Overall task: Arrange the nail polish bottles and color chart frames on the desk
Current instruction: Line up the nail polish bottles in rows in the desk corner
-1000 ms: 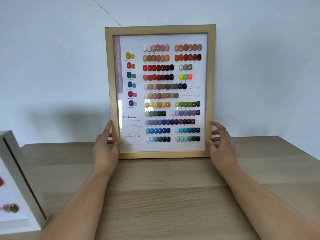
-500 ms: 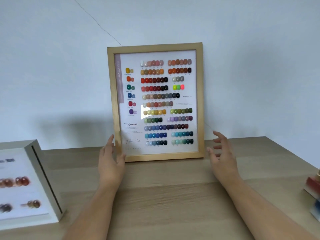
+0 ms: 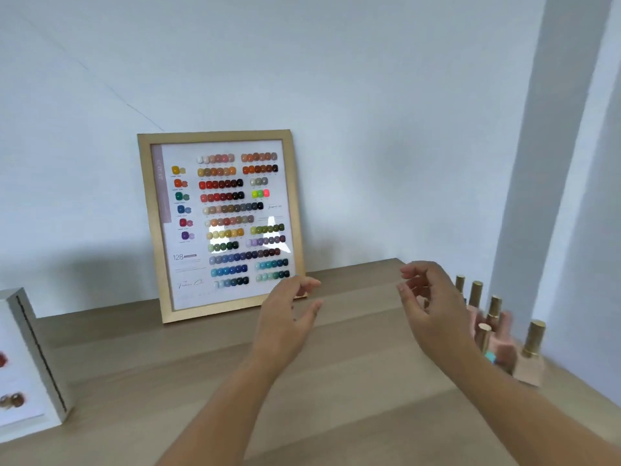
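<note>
A wooden color chart frame [image 3: 220, 227] with rows of nail color swatches leans upright against the wall at the back of the desk [image 3: 336, 398]. My left hand [image 3: 289, 317] hovers open in front of its lower right corner, not touching it. My right hand [image 3: 433, 307] is open in the air further right, fingers spread, partly hiding a group of several nail polish bottles [image 3: 534, 344] with gold caps near the desk's right edge. A white color chart frame [image 3: 30, 358] lies at the left edge, cut off by the view.
The pale wall [image 3: 369, 129] runs behind the desk and turns a corner on the right, close behind the bottles. Bare wood lies between the two frames and in front of my arms.
Both hands let go of the wooden frame, which now leans against the wall. My hands and the view have swung right, bringing the bottles into sight.
</note>
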